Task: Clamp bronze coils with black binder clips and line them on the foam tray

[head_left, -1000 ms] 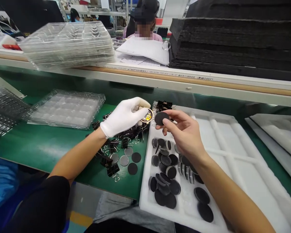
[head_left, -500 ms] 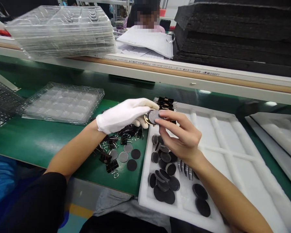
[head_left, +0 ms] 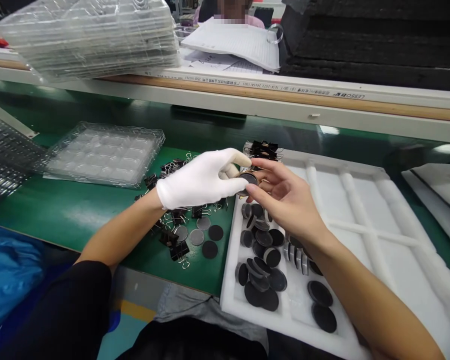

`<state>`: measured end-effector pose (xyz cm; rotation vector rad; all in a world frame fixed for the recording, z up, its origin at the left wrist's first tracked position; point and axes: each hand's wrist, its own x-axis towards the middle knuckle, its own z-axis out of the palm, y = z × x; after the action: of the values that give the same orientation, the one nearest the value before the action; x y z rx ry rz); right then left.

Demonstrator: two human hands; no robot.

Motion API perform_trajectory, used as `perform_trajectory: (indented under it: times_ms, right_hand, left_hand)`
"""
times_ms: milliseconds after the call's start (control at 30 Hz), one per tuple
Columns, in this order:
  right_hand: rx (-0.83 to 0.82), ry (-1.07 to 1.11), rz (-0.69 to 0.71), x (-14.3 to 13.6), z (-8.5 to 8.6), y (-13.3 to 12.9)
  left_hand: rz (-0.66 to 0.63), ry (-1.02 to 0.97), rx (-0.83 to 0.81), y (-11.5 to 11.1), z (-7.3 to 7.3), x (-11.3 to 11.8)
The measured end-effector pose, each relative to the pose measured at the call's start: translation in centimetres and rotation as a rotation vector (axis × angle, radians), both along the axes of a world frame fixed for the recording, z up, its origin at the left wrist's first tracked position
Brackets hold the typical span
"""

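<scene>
Between my hands is a round gold-rimmed piece (head_left: 249, 179) with a dark face, tilted and partly covered by fingers. My left hand (head_left: 200, 180), in a white glove, grips its left side with the thumb along the near edge. My bare right hand (head_left: 287, 197) holds its right side, thumb at the near rim and fingers curled behind. Below, a white foam tray (head_left: 228, 280) holds many round discs (head_left: 277, 280), dark-faced with grey sides, some lying flat and others leaning. On the green table left of it lie grey discs (head_left: 197, 237) and black discs (head_left: 215, 232).
Black binder clips (head_left: 179, 251) lie heaped under my left wrist, with more clips (head_left: 262, 149) behind the tray. Clear plastic trays (head_left: 105, 152) sit at left. A ledge carries stacked clear trays (head_left: 93, 45), papers (head_left: 228, 42) and black sheets (head_left: 378, 45). A person sits beyond.
The grey disc face that my right fingers held against the gold-rimmed piece no longer shows; a dark face does. My right thumb has come round to the near rim. The camera view has shifted.
</scene>
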<state>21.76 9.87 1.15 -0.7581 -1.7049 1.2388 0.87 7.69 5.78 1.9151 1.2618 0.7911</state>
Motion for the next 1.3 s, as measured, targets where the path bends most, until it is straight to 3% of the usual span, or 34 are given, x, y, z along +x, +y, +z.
perform_trajectory:
  times_ms: [133, 300, 400, 500, 600, 700, 833, 1000, 1167, 1300]
  right_hand:
    - [-0.206, 0.078, 0.011, 0.4, 0.1, 0.7]
    - [-0.22, 0.095, -0.048, 0.6, 0.1, 0.9]
    - [-0.214, 0.061, -0.052, 0.5, -0.2, 1.0]
    - [-0.2, 0.072, -0.062, 0.5, -0.6, 1.2]
    - [-0.195, 0.097, -0.063, 0.5, -0.7, 1.4]
    - [-0.22, 0.068, -0.024, 0.6, -0.3, 1.4]
    - [-0.282, -0.073, 0.128, 0.8, 0.5, 1.1]
    - [-0.188, -0.188, 0.286, 0.8, 0.8, 0.8]
    - [-0.075, -0.125, 0.355, 0.9, 1.0, 0.4]
    - [0.004, -0.154, 0.321, 1.0, 1.1, 0.2]
  left_hand:
    - [-0.045, 0.134, 0.033, -0.1, 0.8, -0.6]
    - [0.034, 0.838, 0.12, 0.6, 1.9, -2.4]
    - [0.024, 1.086, -0.014, 1.2, 1.5, -3.0]
    - [-0.057, 1.166, -0.213, 1.7, 0.5, -2.6]
    - [-0.112, 1.226, -0.253, 1.9, -0.2, -2.1]
    - [-0.127, 1.206, -0.204, 1.9, 0.0, -2.4]
    - [-0.077, 1.093, -0.055, 1.6, 1.3, -4.0]
    - [-0.055, 0.762, 0.141, 0.4, 2.6, -4.2]
    - [-0.172, 0.453, 0.089, -0.6, 2.4, -2.6]
    - [-0.216, 0.448, 0.035, -0.7, 2.6, -2.4]
